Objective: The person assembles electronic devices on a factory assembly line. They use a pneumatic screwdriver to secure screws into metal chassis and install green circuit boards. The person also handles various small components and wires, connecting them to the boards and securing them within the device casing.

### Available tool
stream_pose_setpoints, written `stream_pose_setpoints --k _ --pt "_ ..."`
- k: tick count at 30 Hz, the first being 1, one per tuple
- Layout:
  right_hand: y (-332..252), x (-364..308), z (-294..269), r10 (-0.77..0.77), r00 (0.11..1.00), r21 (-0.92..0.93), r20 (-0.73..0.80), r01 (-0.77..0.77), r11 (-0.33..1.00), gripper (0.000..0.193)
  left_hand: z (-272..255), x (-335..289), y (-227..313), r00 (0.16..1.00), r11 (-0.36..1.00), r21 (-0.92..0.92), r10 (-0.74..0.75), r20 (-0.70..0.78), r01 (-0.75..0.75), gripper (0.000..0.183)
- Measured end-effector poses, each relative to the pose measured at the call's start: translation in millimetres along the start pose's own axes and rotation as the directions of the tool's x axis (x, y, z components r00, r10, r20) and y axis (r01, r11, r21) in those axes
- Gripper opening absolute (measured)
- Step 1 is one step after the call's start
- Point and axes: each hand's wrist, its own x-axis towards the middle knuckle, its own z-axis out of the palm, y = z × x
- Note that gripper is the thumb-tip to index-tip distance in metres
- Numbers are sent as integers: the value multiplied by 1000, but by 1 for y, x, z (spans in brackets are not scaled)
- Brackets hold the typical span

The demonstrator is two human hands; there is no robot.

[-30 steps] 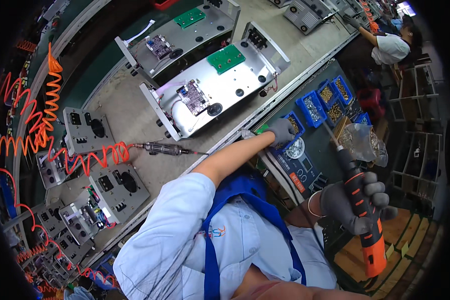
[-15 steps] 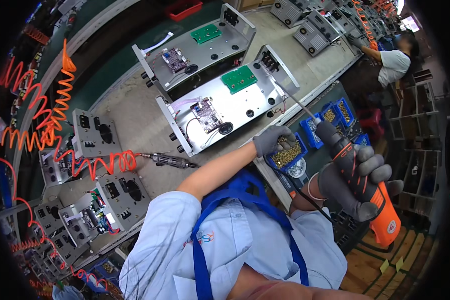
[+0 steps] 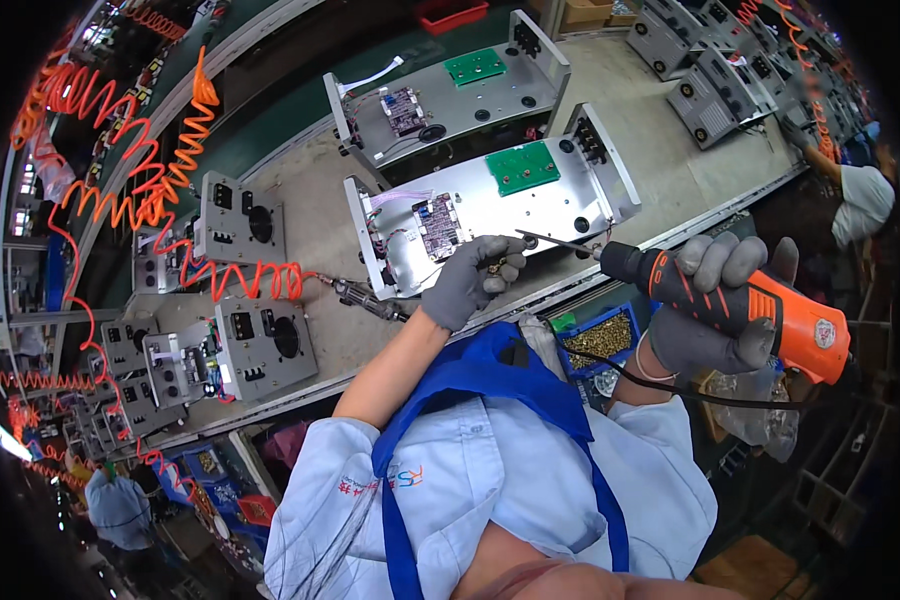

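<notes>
Here, we hold small brass-coloured screws (image 3: 496, 267) in the curled fingers of our left hand (image 3: 470, 285) and clamp our right hand (image 3: 692, 340) around an orange-black power screwdriver (image 3: 808, 325), near the silver chassis (image 3: 505, 220) by the workbench's (image 3: 308, 195) near edge.

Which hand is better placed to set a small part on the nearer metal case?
Left, I'd judge. The left hand is at the case's near edge in this view, holding small brass-coloured bits. The right hand is wrapped around the orange drill.

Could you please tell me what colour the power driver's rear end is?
Mostly orange; the driver's rear end shows best in the head view.
</notes>
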Motion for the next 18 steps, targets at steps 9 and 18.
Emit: stream_pose_setpoints --k 9,18 --pt "5 2 -11 -28 1000 93 -1 28 995 68 -4 -1 7 997 969 -247 -10 72 27 25" --pt "12 9 -4 -24 999 45 22 23 999 70 -3 17 17 999 949 -315 -22 33 31 32"
